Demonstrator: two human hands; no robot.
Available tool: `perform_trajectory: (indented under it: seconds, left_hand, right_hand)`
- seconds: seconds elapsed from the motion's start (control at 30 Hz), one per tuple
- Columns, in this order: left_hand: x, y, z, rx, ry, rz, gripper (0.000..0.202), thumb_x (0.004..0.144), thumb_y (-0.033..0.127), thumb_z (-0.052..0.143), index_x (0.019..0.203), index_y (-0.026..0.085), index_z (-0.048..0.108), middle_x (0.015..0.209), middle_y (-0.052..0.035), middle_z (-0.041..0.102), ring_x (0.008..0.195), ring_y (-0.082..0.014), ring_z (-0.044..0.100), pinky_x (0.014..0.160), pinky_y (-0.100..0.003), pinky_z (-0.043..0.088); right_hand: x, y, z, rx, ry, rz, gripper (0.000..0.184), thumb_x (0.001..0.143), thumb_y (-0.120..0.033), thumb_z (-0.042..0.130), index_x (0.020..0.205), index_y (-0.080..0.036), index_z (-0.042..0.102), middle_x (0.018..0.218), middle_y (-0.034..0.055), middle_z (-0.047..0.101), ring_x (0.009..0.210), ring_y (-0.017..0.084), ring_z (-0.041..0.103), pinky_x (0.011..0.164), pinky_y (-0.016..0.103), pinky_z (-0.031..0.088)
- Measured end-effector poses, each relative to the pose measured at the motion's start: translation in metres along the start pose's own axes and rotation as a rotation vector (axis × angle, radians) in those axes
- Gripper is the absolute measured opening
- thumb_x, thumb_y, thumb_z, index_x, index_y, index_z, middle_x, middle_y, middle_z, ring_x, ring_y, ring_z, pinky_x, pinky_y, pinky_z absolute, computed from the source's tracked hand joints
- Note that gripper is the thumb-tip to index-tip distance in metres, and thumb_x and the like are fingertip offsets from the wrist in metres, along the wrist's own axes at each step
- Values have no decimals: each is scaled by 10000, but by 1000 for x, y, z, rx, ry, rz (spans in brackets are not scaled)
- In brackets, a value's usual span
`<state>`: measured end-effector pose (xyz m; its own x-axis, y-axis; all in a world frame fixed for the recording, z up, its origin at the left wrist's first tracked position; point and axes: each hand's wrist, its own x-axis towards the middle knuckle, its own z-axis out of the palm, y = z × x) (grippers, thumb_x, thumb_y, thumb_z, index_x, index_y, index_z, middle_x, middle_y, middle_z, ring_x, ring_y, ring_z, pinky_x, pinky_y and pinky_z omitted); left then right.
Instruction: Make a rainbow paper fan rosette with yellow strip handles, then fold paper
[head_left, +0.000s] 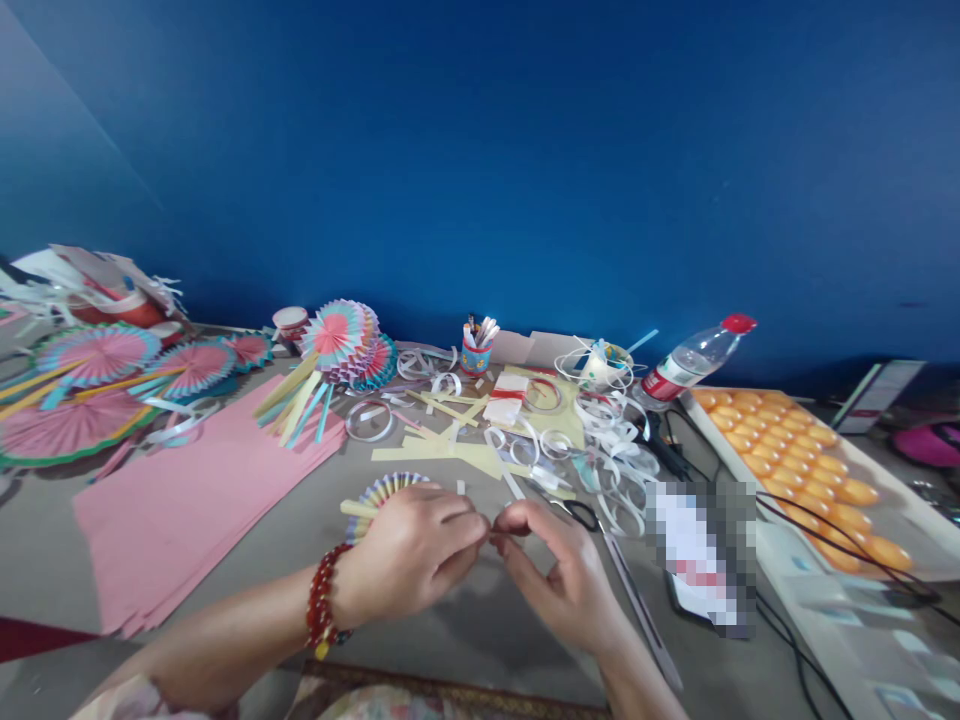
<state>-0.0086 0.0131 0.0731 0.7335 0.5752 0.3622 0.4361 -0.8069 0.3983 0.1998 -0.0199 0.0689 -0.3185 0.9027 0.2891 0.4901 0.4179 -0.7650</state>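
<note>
The left hand [420, 545], with a red beaded bracelet [322, 600] at its wrist, and the right hand [555, 570] meet fingertip to fingertip low over a grey tabletop [457, 650]. The right thumb and forefinger are drawn close together at their tips, while the left fingers curl inward with their ends hidden; what they pinch, if anything, is too small to tell. A small pleated fan of lavender and cream paper [379, 495] lies just behind the left hand and is partly covered by it, and a narrow white paper strip [511, 478] slants down toward the right forefinger, though contact cannot be made out. Right of that hand lie black-handled scissors [582, 515] and a long, flat, silvery bar [637, 610]. Beyond the hands are pale yellow paper strips [442, 452] and a tangle of curled white strips [611, 450]. To the left, a fanned stack of pink paper sheets [195, 520] lies near pink and blue pleated paper rosettes [105, 355]. A clear plastic bottle with a red cap [690, 360] leans near a pale tray [896, 525] bearing glossy orange domes [772, 440], and a plain deep-blue wall [480, 160] rises behind everything.
</note>
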Motion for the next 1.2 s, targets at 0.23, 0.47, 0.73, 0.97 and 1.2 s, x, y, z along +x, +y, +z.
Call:
perform_trajectory:
  seconds: [0.23,0.47,0.73,0.97,1.2]
  left_hand:
    - [0,1,2,52,-49,0,124,919,200,479,868,184,591,766,-36,627,681,-174,571,657,-308,371]
    - [0,1,6,19,-80,-51,113,912,197,497,869,187,601,752,-31,641,676,-174,594,649,-301,377]
    - [2,-2,8,-24,32,-7,177,953,210,453,842,186,588,713,-29,610,658,-158,561,648,-287,368]
    - [2,-2,3,6,-3,33,221,970,211,429,775,188,532,697,-15,565,642,-154,519,634,-296,338]
    - [1,-2,2,35,4,41,211,968,202,423,813,185,565,709,-26,588,650,-162,529,656,-300,376]
  right_hand:
    - [8,-8,-8,-267,-86,-96,119,808,-111,514,810,-224,553,741,15,642,682,168,599,609,257,393]
    - [11,-5,-10,-304,-140,-149,125,839,-114,504,792,-219,551,719,21,631,689,177,597,619,263,387]
    - [10,-7,-8,-139,-37,-53,142,866,-142,488,787,-225,572,710,11,638,656,157,587,605,242,408]
    - [7,-4,-2,203,-92,218,172,901,-235,516,749,-204,590,674,-1,635,630,138,600,471,192,356]
    - [1,1,13,436,-18,342,239,917,-331,561,731,-182,575,627,5,633,571,125,582,524,207,411]
